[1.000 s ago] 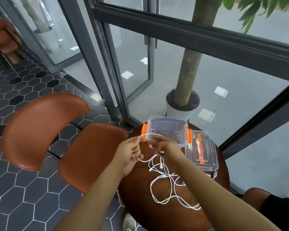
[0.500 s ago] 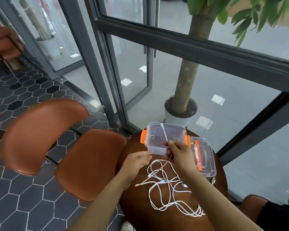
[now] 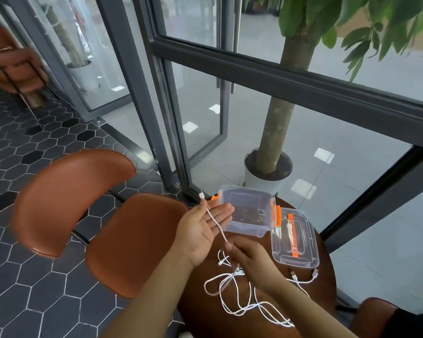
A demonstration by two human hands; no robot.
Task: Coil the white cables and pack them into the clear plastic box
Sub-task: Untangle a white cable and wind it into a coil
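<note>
Left hand [image 3: 203,230] is palm up, fingers spread flat, grip apart, with one white cable [image 3: 214,219] draped across the palm, its plug end [image 3: 201,195] poking past the fingertips. Right hand [image 3: 250,261] sits lower over the round brown table [image 3: 205,315]; its grip is pinched together on that same cable just below the left palm. The other white cables [image 3: 242,296] lie in a loose tangle on the table. The clear plastic box [image 3: 248,211] stands open just beyond the left hand, its lid [image 3: 294,237] lying beside it.
</note>
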